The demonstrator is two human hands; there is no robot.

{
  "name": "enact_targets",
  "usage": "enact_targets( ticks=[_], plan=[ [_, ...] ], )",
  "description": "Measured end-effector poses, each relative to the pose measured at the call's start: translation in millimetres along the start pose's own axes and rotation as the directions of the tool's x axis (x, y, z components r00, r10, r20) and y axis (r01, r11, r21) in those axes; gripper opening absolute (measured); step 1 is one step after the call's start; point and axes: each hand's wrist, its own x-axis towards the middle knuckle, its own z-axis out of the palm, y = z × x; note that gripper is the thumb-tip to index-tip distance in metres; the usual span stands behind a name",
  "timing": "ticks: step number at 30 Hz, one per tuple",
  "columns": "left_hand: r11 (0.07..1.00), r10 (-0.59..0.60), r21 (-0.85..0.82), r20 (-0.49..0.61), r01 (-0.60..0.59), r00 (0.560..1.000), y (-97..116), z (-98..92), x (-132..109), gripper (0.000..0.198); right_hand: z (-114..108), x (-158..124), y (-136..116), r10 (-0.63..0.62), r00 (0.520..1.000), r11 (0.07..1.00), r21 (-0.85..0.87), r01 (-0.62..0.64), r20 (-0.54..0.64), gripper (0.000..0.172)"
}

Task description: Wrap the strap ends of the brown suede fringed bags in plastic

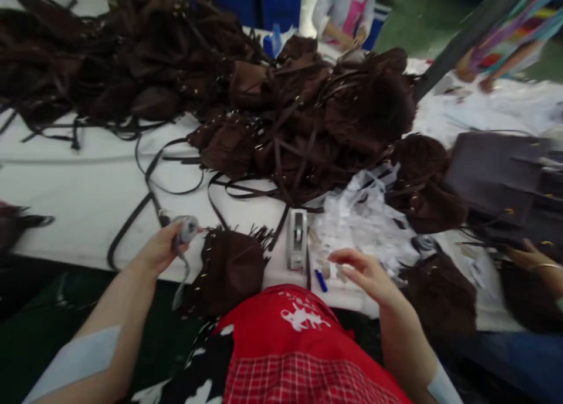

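Note:
My left hand point(165, 247) is closed around a small grey, rounded tool point(188, 229) whose exact kind is blurred. A grey strip hangs below it. Just right of it, a dark brown fringed bag point(233, 263) lies at the table's front edge, against the red apron point(303, 322). My right hand point(363, 272) reaches over the table with its fingers apart, close to small pale pieces beside a blue marker-like stick point(321, 281). Between my hands stands a grey tape dispenser-like holder point(298, 240). Crumpled white strips point(363, 222) lie behind my right hand.
A big heap of brown bags with straps point(281, 111) covers the back of the white table point(65, 187). To the right lie flat dark bags point(497, 169) and another person's hand point(532, 260). People stand across the table, near a slanted dark post point(466, 46).

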Motion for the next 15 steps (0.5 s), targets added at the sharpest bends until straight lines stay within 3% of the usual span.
enact_targets(
  ticks=[1,3,6,9,13,15],
  plan=[
    [0.997,-0.02,-0.077,0.01,0.02,1.0,-11,-16.8,11,0.035,47,1,1,0.011,0.985,0.999,0.035,-0.017,0.172,0.038],
    [0.987,-0.034,-0.158,0.057,0.043,0.998,-30,-40.7,37,0.043,131,8,5,0.042,0.901,0.994,0.077,-0.083,0.433,0.041],
    [0.982,-0.04,-0.177,0.152,0.067,0.988,-57,-67.8,67,0.047,220,24,25,0.145,0.772,0.968,0.074,-0.241,0.619,0.048],
    [0.979,-0.034,-0.188,0.243,0.082,0.97,-83,-93.3,80,0.047,267,37,49,0.247,0.635,0.909,0.052,-0.413,0.732,0.051],
    [0.975,0.006,-0.214,0.311,0.064,0.95,-112,-116.2,85,0.052,296,48,77,0.313,0.459,0.866,-0.052,-0.497,0.831,0.056],
    [0.976,0.037,-0.217,0.315,0.034,0.948,-127,-121.1,86,0.053,309,48,98,0.366,0.427,0.859,-0.123,-0.497,0.827,0.058]
  ],
)
